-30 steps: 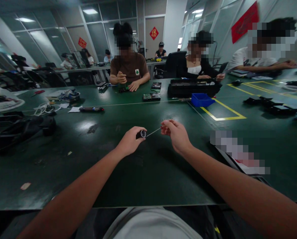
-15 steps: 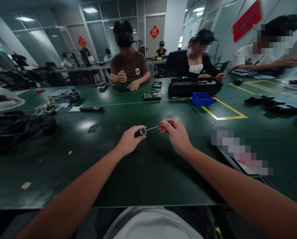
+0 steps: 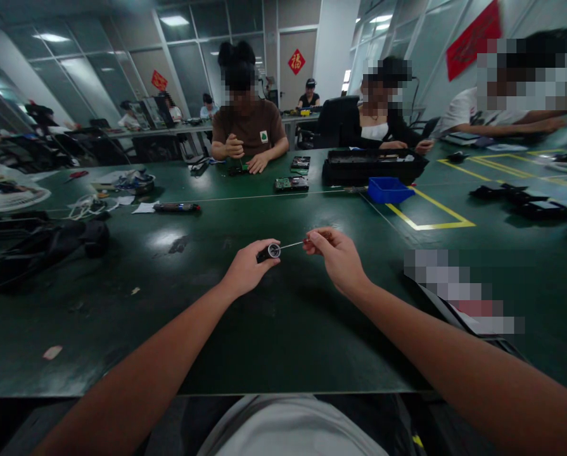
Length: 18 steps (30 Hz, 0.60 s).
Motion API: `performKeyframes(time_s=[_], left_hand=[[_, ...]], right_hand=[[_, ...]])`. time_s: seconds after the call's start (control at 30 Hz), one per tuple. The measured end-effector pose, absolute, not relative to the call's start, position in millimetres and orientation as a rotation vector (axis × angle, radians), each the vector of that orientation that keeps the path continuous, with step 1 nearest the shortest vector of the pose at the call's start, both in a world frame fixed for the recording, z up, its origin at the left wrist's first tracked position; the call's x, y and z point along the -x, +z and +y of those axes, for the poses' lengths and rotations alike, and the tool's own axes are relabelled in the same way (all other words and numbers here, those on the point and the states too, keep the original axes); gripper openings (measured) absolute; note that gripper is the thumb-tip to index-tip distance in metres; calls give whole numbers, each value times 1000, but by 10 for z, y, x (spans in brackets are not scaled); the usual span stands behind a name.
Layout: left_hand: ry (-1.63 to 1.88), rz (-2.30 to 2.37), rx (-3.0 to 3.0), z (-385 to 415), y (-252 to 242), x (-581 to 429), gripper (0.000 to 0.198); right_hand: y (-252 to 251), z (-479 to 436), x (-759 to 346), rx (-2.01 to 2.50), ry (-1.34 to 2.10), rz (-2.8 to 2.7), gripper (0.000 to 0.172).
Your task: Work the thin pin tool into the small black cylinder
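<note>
My left hand (image 3: pixel 246 270) is closed around a short black cylinder (image 3: pixel 263 256), whose round, silver-rimmed end faces toward me and the right. Inside that end some detail shows, too small to make out. Between thumb and fingertips, my right hand (image 3: pixel 336 256) pinches a thin metal rod (image 3: pixel 291 245). The rod's left tip reaches the cylinder's round end; I cannot tell how far in it goes. My fingers hide the rod's other end. Both hands are held above the green table (image 3: pixel 268 342).
Beyond my hands are a blue bin (image 3: pixel 389 190), a long black tray (image 3: pixel 373 168) and a hard drive (image 3: pixel 291 183). A dark pen-shaped tool (image 3: pixel 176 208) lies left, near black gear (image 3: pixel 50 250). A blurred-out flat item (image 3: pixel 454 291) lies right. A co-worker (image 3: pixel 248 126) works opposite.
The view has shifted very slightly. Both hands keep nearly the same pose, with the rod still at the cylinder's end.
</note>
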<state>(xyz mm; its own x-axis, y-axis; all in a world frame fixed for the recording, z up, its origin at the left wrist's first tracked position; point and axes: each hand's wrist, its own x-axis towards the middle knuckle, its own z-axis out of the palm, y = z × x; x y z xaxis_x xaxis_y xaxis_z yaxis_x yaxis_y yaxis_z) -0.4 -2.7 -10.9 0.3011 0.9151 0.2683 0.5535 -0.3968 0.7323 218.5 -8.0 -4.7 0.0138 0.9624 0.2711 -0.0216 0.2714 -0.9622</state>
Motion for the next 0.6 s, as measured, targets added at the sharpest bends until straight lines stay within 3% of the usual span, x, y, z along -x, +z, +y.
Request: performKeyframes(time_s=[0.3,0.5,0.6], left_hand=[[900,1314,-2068,-44,-85,7,40],[884,1349,-2084,-52,-63,3,40],[894,1358,-2106,-45,-76,12,40]], right_hand=[[-28,-97,-2187,998,978,-1349,21],[89,-200,-2189,1196,737,-1529,29],[75,-211,-2186,1180,679,-1589,25]])
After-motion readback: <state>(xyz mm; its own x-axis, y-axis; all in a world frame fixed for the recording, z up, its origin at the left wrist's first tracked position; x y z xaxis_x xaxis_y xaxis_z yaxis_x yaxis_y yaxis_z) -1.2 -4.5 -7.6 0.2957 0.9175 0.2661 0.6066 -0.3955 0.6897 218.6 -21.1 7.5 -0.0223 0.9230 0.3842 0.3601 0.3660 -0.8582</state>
